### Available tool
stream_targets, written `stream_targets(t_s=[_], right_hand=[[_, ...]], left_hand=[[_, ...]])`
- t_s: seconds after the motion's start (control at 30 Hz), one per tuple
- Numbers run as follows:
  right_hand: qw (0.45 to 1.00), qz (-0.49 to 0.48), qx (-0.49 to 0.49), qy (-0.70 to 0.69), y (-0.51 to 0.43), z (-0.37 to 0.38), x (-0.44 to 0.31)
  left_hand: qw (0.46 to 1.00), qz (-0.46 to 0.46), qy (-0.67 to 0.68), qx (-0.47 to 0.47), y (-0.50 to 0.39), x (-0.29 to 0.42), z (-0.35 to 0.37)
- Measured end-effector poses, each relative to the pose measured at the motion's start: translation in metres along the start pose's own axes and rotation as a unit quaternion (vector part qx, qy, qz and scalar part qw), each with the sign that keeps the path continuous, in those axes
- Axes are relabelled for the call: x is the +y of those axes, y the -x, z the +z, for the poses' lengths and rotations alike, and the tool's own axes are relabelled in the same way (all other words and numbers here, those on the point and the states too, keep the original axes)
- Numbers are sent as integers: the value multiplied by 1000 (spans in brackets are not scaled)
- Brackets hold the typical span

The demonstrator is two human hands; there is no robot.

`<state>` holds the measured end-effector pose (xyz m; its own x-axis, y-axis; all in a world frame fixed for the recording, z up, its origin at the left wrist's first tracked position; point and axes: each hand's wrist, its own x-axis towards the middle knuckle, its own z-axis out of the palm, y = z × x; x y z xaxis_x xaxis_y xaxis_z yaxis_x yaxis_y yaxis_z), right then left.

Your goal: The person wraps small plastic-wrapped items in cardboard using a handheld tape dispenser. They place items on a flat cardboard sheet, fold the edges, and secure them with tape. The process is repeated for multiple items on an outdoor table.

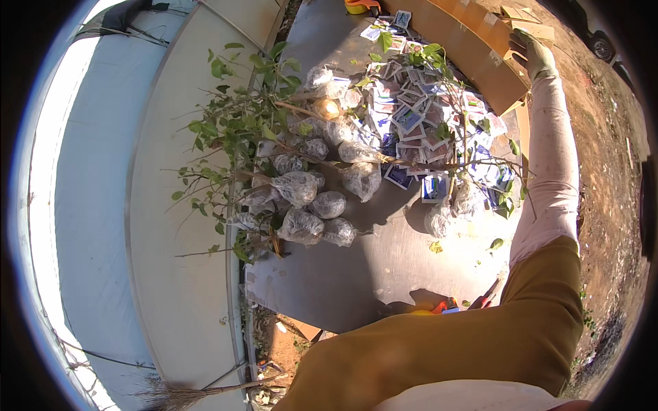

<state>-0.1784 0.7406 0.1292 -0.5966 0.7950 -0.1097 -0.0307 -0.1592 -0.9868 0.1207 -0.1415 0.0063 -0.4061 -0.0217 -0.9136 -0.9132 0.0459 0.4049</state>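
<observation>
My right hand (pixel 534 54), in a pale glove, reaches far forward at the upper right. Its fingers look spread beside a long cardboard box (pixel 462 46); whether they touch it is unclear. My left hand is out of view. Before me, on a metal-topped table (pixel 329 293), lie several leafy saplings (pixel 267 108) with root balls (pixel 303 226) wrapped in clear plastic film. One sapling branch (pixel 437 165) stretches right across a heap of printed picture labels (pixel 411 118). Two more wrapped root balls (pixel 439 218) sit at the table's right side.
Red-handled pruning shears (pixel 483 298) and an orange tape dispenser (pixel 444 306) lie at the near edge. Another orange-yellow dispenser (pixel 360 7) is at the far end. A pale wall panel (pixel 185 205) borders the left. A twig broom (pixel 200 393) lies lower left; bare soil (pixel 611 216) runs along the right.
</observation>
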Motion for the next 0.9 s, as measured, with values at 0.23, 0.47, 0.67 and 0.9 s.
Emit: stream_targets(t_s=[0.23,0.47,0.67,0.9], right_hand=[[994,5,-97,40,129,-188,7],[937,65,339,50,406,-244,114],[856,-177,-197,443,668,135,151],[502,-460,-575,453,752,365,258]], left_hand=[[974,187,-116,-49,-16,-17,-39],[966,-43,256,-7,-79,-35,-79],[987,-28,157,-4,-192,-117,-126],[991,95,-84,47,-339,-199,-148]])
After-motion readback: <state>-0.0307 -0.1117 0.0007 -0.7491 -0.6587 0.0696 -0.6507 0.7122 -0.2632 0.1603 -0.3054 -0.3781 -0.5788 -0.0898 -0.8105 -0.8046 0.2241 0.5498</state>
